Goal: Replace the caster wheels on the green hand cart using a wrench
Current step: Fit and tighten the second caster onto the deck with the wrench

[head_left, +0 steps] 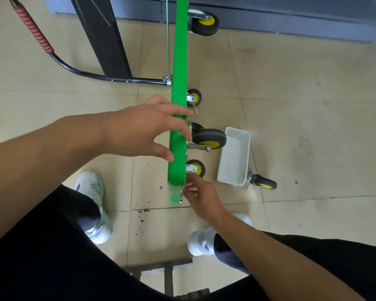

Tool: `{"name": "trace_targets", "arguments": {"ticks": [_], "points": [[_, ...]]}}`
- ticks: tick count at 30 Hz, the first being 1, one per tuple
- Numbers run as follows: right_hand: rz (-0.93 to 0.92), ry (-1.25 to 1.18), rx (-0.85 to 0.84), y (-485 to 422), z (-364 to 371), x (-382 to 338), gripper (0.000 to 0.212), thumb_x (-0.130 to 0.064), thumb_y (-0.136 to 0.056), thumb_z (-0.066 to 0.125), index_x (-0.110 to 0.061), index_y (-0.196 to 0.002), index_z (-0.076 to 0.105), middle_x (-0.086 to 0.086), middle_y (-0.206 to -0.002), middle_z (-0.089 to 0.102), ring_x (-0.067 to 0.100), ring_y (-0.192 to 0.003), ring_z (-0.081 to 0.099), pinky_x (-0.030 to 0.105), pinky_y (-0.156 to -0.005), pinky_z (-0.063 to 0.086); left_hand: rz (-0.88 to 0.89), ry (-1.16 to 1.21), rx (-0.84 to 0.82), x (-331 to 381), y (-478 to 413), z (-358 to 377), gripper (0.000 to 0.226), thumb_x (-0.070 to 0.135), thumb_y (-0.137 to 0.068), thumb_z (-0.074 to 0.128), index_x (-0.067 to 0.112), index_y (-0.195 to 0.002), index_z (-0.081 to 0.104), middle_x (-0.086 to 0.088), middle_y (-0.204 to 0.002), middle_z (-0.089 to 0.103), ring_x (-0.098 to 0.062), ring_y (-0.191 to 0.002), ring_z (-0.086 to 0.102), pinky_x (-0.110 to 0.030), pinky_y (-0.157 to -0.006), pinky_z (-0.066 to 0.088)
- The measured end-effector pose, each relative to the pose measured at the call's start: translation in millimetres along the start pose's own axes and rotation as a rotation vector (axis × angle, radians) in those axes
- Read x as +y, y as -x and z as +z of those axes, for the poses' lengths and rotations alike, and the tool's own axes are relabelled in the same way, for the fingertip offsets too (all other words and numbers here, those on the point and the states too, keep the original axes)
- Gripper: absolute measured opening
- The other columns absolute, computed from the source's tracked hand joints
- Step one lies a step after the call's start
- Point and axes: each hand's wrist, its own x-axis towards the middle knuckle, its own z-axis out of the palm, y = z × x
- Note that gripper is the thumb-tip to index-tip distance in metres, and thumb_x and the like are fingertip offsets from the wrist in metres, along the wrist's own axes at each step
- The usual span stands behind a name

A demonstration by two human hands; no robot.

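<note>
The green hand cart (179, 72) stands on its edge on the tiled floor, its deck seen edge-on, casters pointing right. My left hand (148, 129) grips the deck's upper edge, fingers curled over it beside a large black-and-yellow caster (208, 139). My right hand (199, 194) is at the deck's near lower corner, just below a small caster (195, 168), its fingertips curled near a small metal part; what they pinch is hidden. Another small caster (194, 97) and a far large one (204, 22) are mounted further along. No wrench is visible.
A white plastic basket (234, 157) lies on the floor right of the cart, with a loose caster (261, 182) beside it. The cart's black handle with red grip (33, 29) extends left. A dark post (100, 33) stands behind. My white shoes (93, 205) flank the cart.
</note>
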Motion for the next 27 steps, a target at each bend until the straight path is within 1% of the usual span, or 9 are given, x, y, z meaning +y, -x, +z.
{"name": "trace_targets", "arguments": {"ticks": [5,7,11,14,17,18,21,22,27], "points": [[0.022,0.042,0.061,-5.1,-7.1,2.5,0.022,-0.005,-0.092,0.060,-0.015,-0.110,0.069,0.001,-0.088,0.071,0.019,-0.081,0.069,0.041,-0.078,0.059,-0.005,-0.024,-0.019,3.0,-1.6,-1.4,0.050,0.051,-0.079,0.075,0.049,-0.126,0.056,0.013,-0.159,0.029,-0.020,-0.138,0.024,-0.042,-0.114,0.032],[0.037,0.092,0.068,-13.4,-11.4,8.5,0.027,0.000,-0.092,0.058,-0.015,-0.111,0.069,0.000,-0.091,0.072,0.019,-0.083,0.070,0.045,-0.080,0.059,-0.004,-0.027,-0.018,3.3,-1.2,-1.2,0.050,0.051,-0.080,0.075,0.049,-0.126,0.055,0.013,-0.159,0.029,-0.020,-0.139,0.023,-0.043,-0.115,0.031],[0.052,0.141,0.070,-20.3,-9.5,18.5,0.027,-0.001,-0.095,0.062,-0.016,-0.116,0.070,-0.005,-0.097,0.071,0.016,-0.089,0.069,0.043,-0.086,0.059,0.002,-0.012,-0.013,0.1,1.3,0.2,0.050,0.053,-0.080,0.073,0.049,-0.126,0.055,0.013,-0.159,0.029,-0.020,-0.139,0.025,-0.046,-0.114,0.032],[0.045,0.130,0.078,-26.7,-11.2,23.4,0.027,0.000,-0.095,0.062,-0.015,-0.116,0.070,-0.002,-0.098,0.071,0.018,-0.089,0.068,0.041,-0.086,0.059,0.008,-0.010,-0.006,-1.0,0.6,1.3,0.050,0.056,-0.079,0.071,0.051,-0.126,0.054,0.014,-0.159,0.029,-0.020,-0.139,0.025,-0.046,-0.114,0.031],[-0.003,0.165,0.083,-36.8,-16.1,25.1,0.025,-0.002,-0.096,0.066,-0.012,-0.118,0.069,0.003,-0.109,0.072,0.019,-0.095,0.069,0.018,-0.085,0.056,0.017,-0.001,0.006,-1.5,0.0,2.3,0.050,0.058,-0.078,0.070,0.051,-0.125,0.054,0.013,-0.159,0.030,-0.021,-0.139,0.028,-0.044,-0.113,0.031],[-0.015,0.159,0.084,-40.2,-16.3,26.5,0.025,-0.002,-0.096,0.066,-0.012,-0.118,0.069,0.002,-0.113,0.071,0.018,-0.097,0.069,0.017,-0.086,0.056,0.017,0.001,0.007,-2.3,0.1,2.6,0.050,0.058,-0.078,0.070,0.051,-0.125,0.054,0.013,-0.159,0.031,-0.022,-0.139,0.028,-0.044,-0.113,0.031],[-0.017,0.135,0.094,-48.0,-15.6,32.7,0.026,-0.004,-0.096,0.067,-0.016,-0.119,0.069,-0.004,-0.116,0.070,0.016,-0.101,0.069,0.040,-0.090,0.060,0.001,-0.001,0.002,-3.1,0.6,2.1,0.050,0.057,-0.078,0.072,0.052,-0.125,0.054,0.015,-0.158,0.030,-0.021,-0.138,0.027,-0.040,-0.113,0.030],[-0.016,0.135,0.098,-49.9,-15.7,33.7,0.026,-0.005,-0.096,0.068,-0.018,-0.118,0.068,-0.005,-0.116,0.070,0.016,-0.102,0.069,0.043,-0.090,0.060,-0.003,-0.002,0.001,-2.8,0.5,1.9,0.051,0.056,-0.077,0.072,0.052,-0.124,0.054,0.015,-0.158,0.030,-0.021,-0.137,0.027,-0.038,-0.112,0.030],[-0.053,0.152,0.106,-56.4,-18.7,34.6,0.020,-0.007,-0.096,0.068,-0.014,-0.115,0.069,-0.002,-0.115,0.070,0.016,-0.102,0.067,0.037,-0.090,0.056,-0.002,-0.017,0.018,-1.0,-0.6,0.8,0.052,0.056,-0.075,0.073,0.048,-0.124,0.059,0.013,-0.158,0.032,-0.018,-0.133,0.027,-0.027,-0.106,0.022]]}}
